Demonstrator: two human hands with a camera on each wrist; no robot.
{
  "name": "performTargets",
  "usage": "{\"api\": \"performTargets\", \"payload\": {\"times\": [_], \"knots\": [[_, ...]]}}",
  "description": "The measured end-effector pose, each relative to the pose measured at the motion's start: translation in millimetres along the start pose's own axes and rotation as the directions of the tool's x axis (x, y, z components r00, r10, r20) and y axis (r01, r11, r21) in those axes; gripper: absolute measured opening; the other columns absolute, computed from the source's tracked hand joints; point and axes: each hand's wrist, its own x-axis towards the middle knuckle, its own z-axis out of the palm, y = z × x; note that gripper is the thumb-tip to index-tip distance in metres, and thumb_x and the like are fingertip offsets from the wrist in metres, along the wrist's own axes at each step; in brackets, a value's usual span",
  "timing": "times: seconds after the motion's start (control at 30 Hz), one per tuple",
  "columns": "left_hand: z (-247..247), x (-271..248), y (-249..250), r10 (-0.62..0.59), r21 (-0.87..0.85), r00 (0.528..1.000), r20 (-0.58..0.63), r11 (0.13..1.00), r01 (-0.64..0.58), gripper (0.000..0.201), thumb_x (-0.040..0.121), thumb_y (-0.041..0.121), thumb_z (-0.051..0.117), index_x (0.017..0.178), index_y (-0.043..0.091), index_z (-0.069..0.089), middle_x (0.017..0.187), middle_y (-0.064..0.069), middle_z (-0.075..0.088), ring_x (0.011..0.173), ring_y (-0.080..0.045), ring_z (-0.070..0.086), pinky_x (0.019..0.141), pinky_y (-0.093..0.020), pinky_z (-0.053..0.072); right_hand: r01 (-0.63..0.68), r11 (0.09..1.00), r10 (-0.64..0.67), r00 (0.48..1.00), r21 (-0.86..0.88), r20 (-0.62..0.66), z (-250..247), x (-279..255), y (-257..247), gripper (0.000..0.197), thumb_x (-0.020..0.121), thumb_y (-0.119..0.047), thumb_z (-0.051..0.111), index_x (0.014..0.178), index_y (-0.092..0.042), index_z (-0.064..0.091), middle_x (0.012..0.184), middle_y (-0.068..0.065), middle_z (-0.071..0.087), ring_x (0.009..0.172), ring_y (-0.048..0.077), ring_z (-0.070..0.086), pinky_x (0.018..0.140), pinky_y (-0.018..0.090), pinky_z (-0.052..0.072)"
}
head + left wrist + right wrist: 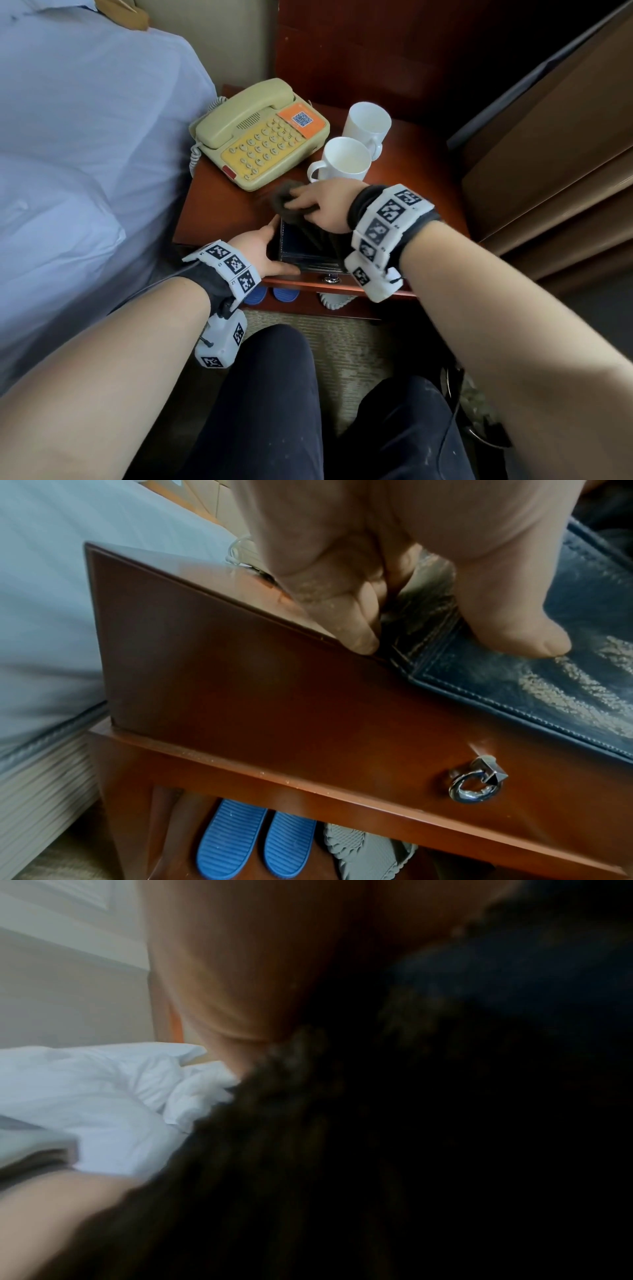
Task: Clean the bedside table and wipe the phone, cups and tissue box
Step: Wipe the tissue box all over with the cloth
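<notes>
A dark blue leather tissue box (pixel 301 240) stands at the front edge of the red-brown bedside table (pixel 219 212). My left hand (pixel 260 246) grips its left end; in the left wrist view the thumb (pixel 514 626) lies on the box's front face (pixel 548 691) and the fingers (pixel 342 615) on its side. My right hand (pixel 322 205) holds a dark cloth (pixel 284 202) bunched on the far part of the box top. The right wrist view is blurred, filled by the cloth (pixel 377 1150) and palm (pixel 257 961). A beige phone (pixel 260 133) and two white cups (pixel 366 126) (pixel 346 161) stand behind.
A bed with pale sheets (pixel 85 154) presses against the table's left side. Wooden panels (pixel 548 154) close off the right. Below the top are a drawer with a metal ring pull (pixel 476 783), blue slippers (pixel 257 837) and a grey one (pixel 363 850). My knees are in front.
</notes>
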Motion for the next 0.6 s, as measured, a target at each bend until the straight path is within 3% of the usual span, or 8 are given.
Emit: {"api": "performTargets", "payload": {"times": [0.1,0.17,0.23,0.3,0.37,0.43,0.53,0.6], "knots": [[-1,-1,2,-0.005,0.009,1.0,0.005,1.0,0.005,0.093,0.074,0.041,0.073,0.147,0.017,0.021,0.137,-0.006,0.052,0.12,-0.023,0.053,0.095,-0.026,0.041,0.0,0.99,-0.009,0.998,0.141,0.06,-9,-24,10,0.042,0.094,-0.015,0.043,0.131,-0.034,0.05,0.143,-0.01,0.042,0.132,0.013,0.037,0.113,0.031,0.024],[-2,-1,2,-0.003,-0.005,1.0,0.011,1.0,0.003,0.098,0.074,0.041,0.073,0.149,0.018,0.013,0.142,-0.005,0.046,0.125,-0.022,0.049,0.096,-0.024,0.039,-0.069,0.986,0.084,0.992,0.152,-0.092,-10,-28,17,0.043,0.095,-0.02,0.042,0.133,-0.039,0.045,0.141,-0.011,0.044,0.128,0.014,0.04,0.109,0.028,0.028],[-2,-2,1,0.0,-0.012,1.0,0.008,1.0,0.0,0.102,0.074,0.041,0.074,0.15,0.021,0.008,0.144,-0.004,0.044,0.127,-0.021,0.048,0.099,-0.025,0.038,-0.076,0.988,0.106,0.97,0.138,-0.221,-8,-21,14,0.045,0.097,-0.021,0.039,0.139,-0.035,0.037,0.148,-0.009,0.035,0.133,0.016,0.035,0.108,0.025,0.024],[-1,-2,1,0.005,-0.025,1.0,0.007,1.0,-0.005,0.103,0.074,0.04,0.074,0.15,0.023,0.006,0.144,-0.004,0.044,0.127,-0.021,0.048,0.102,-0.027,0.039,-0.077,0.996,0.083,0.985,0.045,-0.151,-4,-12,7,0.046,0.099,-0.015,0.035,0.144,-0.024,0.03,0.154,-0.004,0.023,0.137,0.019,0.029,0.103,0.019,0.021],[-2,0,0,0.01,-0.037,1.0,0.013,0.999,-0.009,0.105,0.073,0.04,0.074,0.15,0.024,0.005,0.144,-0.004,0.044,0.128,-0.021,0.047,0.105,-0.031,0.04,-0.092,0.995,0.089,0.993,-0.039,-0.075,0,-10,8,0.045,0.099,-0.01,0.032,0.144,-0.015,0.028,0.153,0.001,0.022,0.136,0.02,0.028,0.096,0.018,0.021],[-2,1,-2,-0.001,-0.034,1.0,0.027,0.999,0.001,0.105,0.073,0.041,0.074,0.15,0.024,0.005,0.145,-0.003,0.043,0.128,-0.021,0.047,0.105,-0.031,0.039,-0.164,0.986,0.162,0.984,-0.022,-0.072,0,-18,20,0.045,0.098,-0.01,0.034,0.143,-0.02,0.03,0.15,0.0,0.03,0.133,0.021,0.034,0.1,0.021,0.026],[-2,2,-2,-0.019,-0.014,0.999,0.036,1.0,0.02,0.103,0.074,0.043,0.073,0.15,0.023,0.007,0.145,-0.003,0.043,0.128,-0.021,0.047,0.104,-0.03,0.039,-0.324,0.945,0.327,0.94,0.05,-0.094,8,-34,50,0.044,0.095,-0.017,0.038,0.136,-0.034,0.04,0.14,-0.002,0.045,0.125,0.023,0.045,0.105,0.035,0.038],[-2,2,-2,-0.025,-0.008,0.999,0.036,1.0,0.025,0.101,0.075,0.042,0.072,0.15,0.022,0.008,0.146,-0.003,0.042,0.129,-0.021,0.046,0.104,-0.03,0.039,-0.414,0.903,0.423,0.904,0.118,-0.065,9,-44,68,0.041,0.094,-0.016,0.04,0.132,-0.029,0.047,0.135,0.0,0.051,0.122,0.023,0.048,0.105,0.034,0.038]]}}
